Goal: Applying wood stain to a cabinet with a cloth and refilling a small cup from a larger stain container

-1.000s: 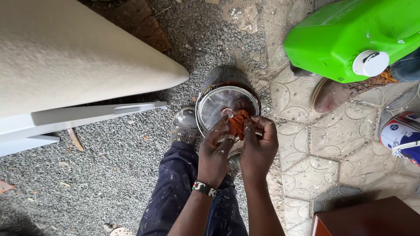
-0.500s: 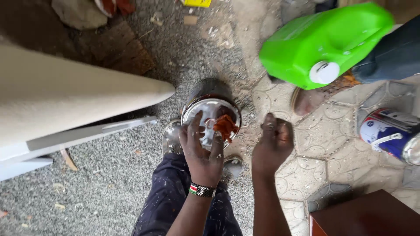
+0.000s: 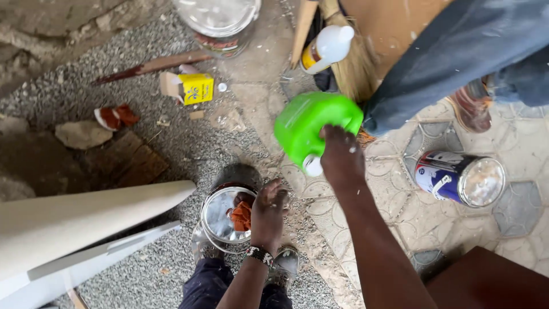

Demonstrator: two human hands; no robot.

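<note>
An open metal can [image 3: 216, 220] stands on the gravel between my shoes. My left hand [image 3: 269, 213] rests on its right rim, its fingers closed on an orange rag [image 3: 241, 216] at the can's mouth. My right hand [image 3: 342, 155] is stretched forward and grips a bright green plastic jug [image 3: 309, 123] from its near side. The jug is tilted, with its white cap [image 3: 313, 166] pointing toward me, and it sits just beyond the can.
Another person's jeans leg [image 3: 457, 51] and shoe [image 3: 472, 106] stand at the upper right. A blue-and-white tin [image 3: 457, 177] lies on the paving. A white bottle [image 3: 327, 47], a broom [image 3: 349, 68], a yellow box [image 3: 195, 88], another can [image 3: 220, 17], white boards [image 3: 86, 223] and a brown panel [image 3: 486, 280] surround me.
My right hand left the rag and can, moved forward and took hold of the green jug. The left hand stayed on the rag at the can. The view tilted forward.
</note>
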